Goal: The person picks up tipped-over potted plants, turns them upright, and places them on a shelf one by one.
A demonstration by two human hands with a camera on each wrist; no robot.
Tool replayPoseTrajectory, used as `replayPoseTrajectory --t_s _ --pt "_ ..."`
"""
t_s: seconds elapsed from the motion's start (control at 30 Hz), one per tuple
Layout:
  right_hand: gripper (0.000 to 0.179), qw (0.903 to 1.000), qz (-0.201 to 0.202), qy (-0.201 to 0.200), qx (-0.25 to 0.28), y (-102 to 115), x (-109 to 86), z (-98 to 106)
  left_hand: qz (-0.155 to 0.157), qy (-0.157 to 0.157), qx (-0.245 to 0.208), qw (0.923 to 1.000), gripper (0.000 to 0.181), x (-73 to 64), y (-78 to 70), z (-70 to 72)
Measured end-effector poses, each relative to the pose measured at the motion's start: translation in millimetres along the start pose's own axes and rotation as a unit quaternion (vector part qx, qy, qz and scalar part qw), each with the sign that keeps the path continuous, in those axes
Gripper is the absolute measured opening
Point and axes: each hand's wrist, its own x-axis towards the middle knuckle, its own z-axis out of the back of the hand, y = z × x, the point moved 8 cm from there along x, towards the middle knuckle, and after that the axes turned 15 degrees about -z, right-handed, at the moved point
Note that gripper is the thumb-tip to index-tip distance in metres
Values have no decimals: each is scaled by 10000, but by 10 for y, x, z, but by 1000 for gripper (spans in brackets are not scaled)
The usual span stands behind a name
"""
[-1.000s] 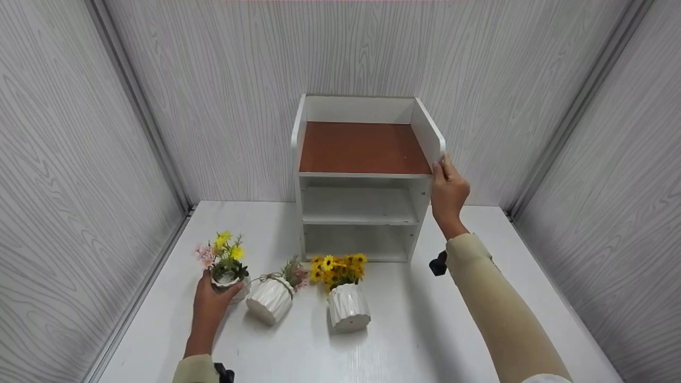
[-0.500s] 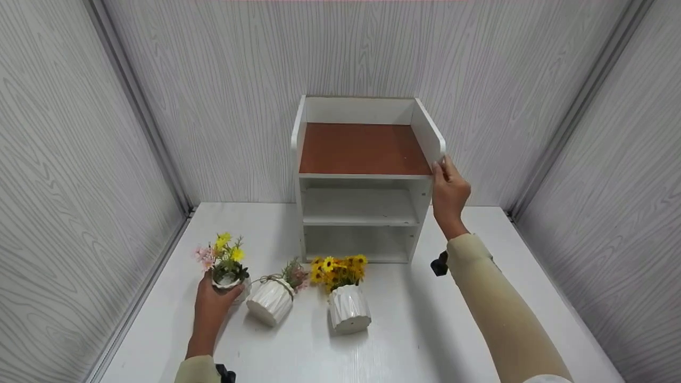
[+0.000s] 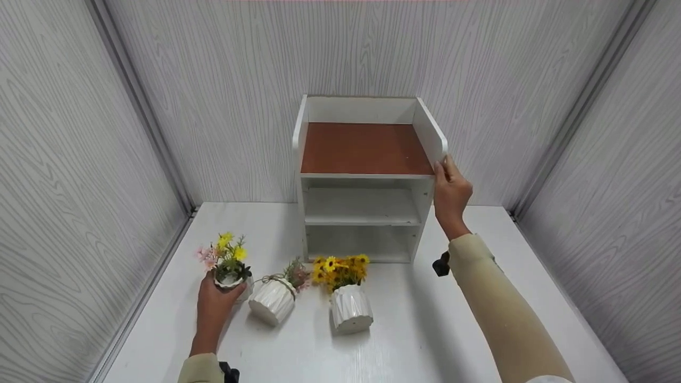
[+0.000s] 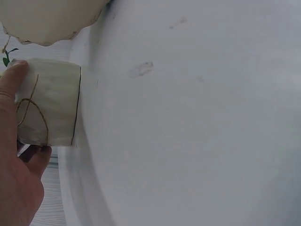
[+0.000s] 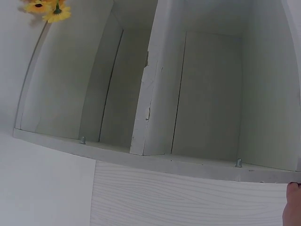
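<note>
At the left of the head view, my left hand [image 3: 213, 311] grips a small white flowerpot [image 4: 59, 106] with thumb and fingers around it. Pink and yellow artificial flowers [image 3: 226, 252] rise from this pot, and thin twine shows on its side in the left wrist view. The pot's base is at the tabletop. My right hand [image 3: 451, 194] pinches the front edge of the right side panel of a white shelf unit [image 3: 367, 223], just below its rounded corner. Only a fingertip of that hand [image 5: 292, 200] shows in the right wrist view.
Beside the held pot lies a twine-tied white pot [image 3: 272, 303], tipped over. Another fallen pot [image 3: 351, 308] with orange-yellow flowers [image 3: 340, 271] lies before the shelf. The shelf has a reddish-brown top [image 3: 367, 149] and stands against the back wall [image 3: 362, 48] on the white table [image 3: 393, 351].
</note>
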Motion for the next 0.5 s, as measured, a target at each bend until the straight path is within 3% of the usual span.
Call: replayPoseTrajectory --t_s 0.5 --pt "44 9992 -330 171 113 -33 9 -16 231 -386 -369 9983 103 40 11 -14"
